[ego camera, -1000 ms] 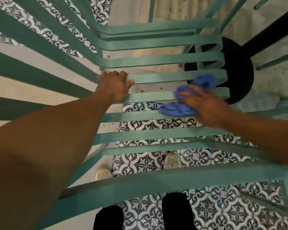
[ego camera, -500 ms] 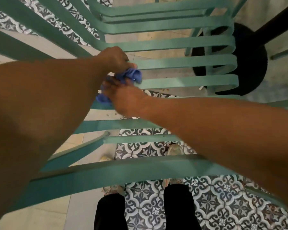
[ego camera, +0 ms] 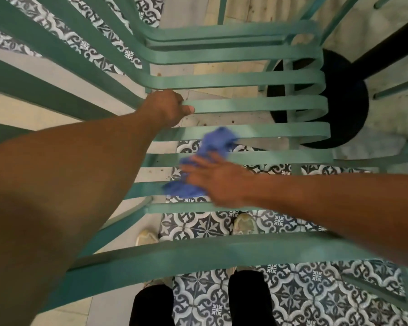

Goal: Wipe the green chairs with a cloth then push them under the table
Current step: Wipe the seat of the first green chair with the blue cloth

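A green slatted chair (ego camera: 257,105) fills the view from above, its seat slats running left to right below me. My left hand (ego camera: 167,109) is closed around the left end of one seat slat. My right hand (ego camera: 218,178) presses a crumpled blue cloth (ego camera: 207,158) flat onto the slats near the seat's middle; the hand and cloth are blurred. The chair's top back rail (ego camera: 198,256) crosses the lower part of the view.
The black round table base (ego camera: 346,95) and its black post (ego camera: 386,50) stand at the upper right, beyond the seat's front. Another green chair's rails (ego camera: 396,87) show at the right edge. Patterned floor tiles and my shoes (ego camera: 244,223) lie below the seat.
My right hand has swept the cloth back to the right and lower on the seat, away from my left hand. My left hand has kept its hold on the slat's left end.
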